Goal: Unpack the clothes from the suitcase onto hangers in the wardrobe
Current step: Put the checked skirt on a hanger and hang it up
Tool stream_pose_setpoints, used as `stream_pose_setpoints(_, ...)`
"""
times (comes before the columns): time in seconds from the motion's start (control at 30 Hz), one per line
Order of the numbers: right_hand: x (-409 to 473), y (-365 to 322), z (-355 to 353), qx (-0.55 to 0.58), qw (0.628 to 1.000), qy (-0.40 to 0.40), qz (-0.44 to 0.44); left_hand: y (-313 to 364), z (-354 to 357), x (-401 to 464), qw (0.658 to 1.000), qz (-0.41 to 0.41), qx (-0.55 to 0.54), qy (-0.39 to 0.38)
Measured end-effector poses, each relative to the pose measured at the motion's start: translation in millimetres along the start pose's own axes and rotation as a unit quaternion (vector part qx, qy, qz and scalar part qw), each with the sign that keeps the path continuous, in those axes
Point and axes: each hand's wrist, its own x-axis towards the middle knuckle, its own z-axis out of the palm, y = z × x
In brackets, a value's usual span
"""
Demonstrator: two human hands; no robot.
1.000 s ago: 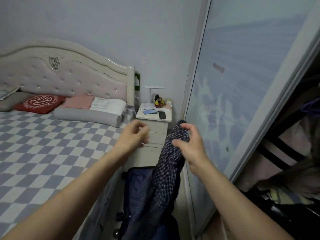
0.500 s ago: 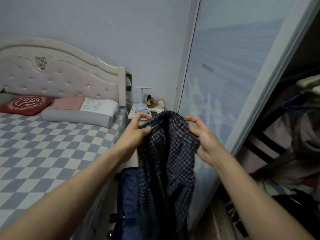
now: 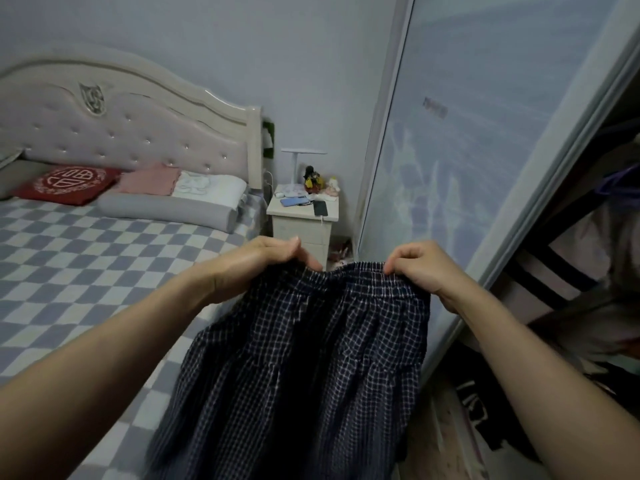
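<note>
Here, landmark: the checked garment [image 3: 304, 368], a dark navy piece with a fine white grid and a gathered elastic waistband, held up in mid-air at the centre of the head view.
Left hand: the left hand [image 3: 263, 261] pinches the waistband's left end, thumb and fingers curled over the fabric edge.
Right hand: the right hand [image 3: 420, 268] grips the waistband's right end, fingers curled down over the elastic.
Garment edges: the waistband runs nearly level between the two hands; the cloth hangs in loose pleats and its lower hem runs out of the bottom of the frame.
Left of the garment: the bed [image 3: 69, 271] with a blue-and-white chequered cover; its near corner edge passes just behind the garment's left side.
Right of the garment: the sliding wardrobe door [image 3: 485, 168], pale and patterned, its lower edge close beside the cloth's right side.
Further right: the open wardrobe [image 3: 588, 289], dark inside, with pale striped clothes hanging and dark items at its foot.
Suitcase: hidden behind the garment; I cannot tell where it lies.
Open room: a narrow strip of floor [image 3: 446, 427] shows between the garment and the wardrobe's foot.
Beyond the garment: a white nightstand [image 3: 301, 223] stands between bed and door, carrying a phone [image 3: 320, 207], a lamp [image 3: 298, 164] and small figures.
Farthest: pillows [image 3: 166, 206] and a tufted headboard [image 3: 121, 133] against the wall.
</note>
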Motion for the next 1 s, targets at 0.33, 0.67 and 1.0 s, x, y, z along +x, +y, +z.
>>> stream_pose_setpoints(0.33,6,-2,13,-0.158,0.979,-0.13,-0.009,-14,6,-5,0.996,-0.064,-0.033,0.044)
stream_pose_setpoints(0.67,-3,14,36,-0.336,0.914,-0.134,-0.184,-73,8,26,0.895,-0.097,0.413,0.137)
stream_pose_setpoints(1.0,13,21,48,-0.258,0.945,0.103,-0.175,-52,42,38,0.847,0.017,0.379,0.374)
